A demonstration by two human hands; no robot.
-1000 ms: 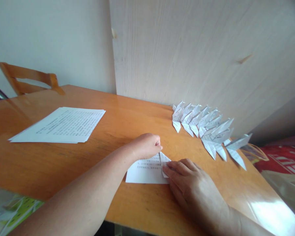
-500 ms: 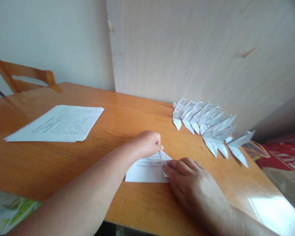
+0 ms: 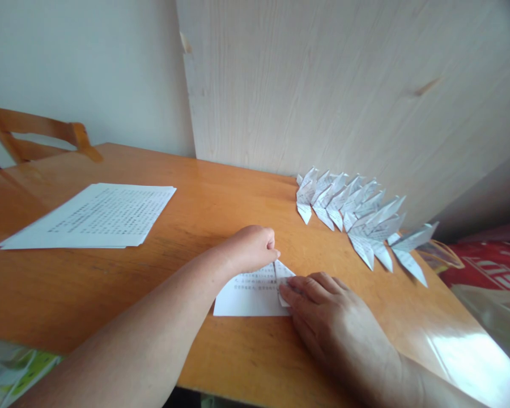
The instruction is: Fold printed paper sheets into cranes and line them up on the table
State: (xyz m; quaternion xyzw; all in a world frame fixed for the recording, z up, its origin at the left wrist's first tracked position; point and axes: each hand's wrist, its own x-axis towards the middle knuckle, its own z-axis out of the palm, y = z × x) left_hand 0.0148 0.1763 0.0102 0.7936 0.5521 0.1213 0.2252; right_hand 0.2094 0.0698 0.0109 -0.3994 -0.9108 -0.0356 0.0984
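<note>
A printed white paper (image 3: 249,297) lies on the wooden table with its right corner folded over into a narrow flap (image 3: 282,272). My left hand (image 3: 257,248) is curled closed at the top of the paper, its thumb side by the peak of the fold; whether it pinches the paper is hidden. My right hand (image 3: 329,311) lies over the paper's right edge, fingers stretched out and pressing on the flap. My left forearm covers part of the paper's left side.
A stack of printed sheets (image 3: 97,218) lies at the left of the table (image 3: 221,198). Several folded paper pieces (image 3: 348,204) stand in rows at the back right. A wooden chair (image 3: 42,127) is behind at the left, a red bag (image 3: 493,263) at the right.
The view has shifted slightly. Both hands stay nearly where they were on the paper, and the fold looks the same.
</note>
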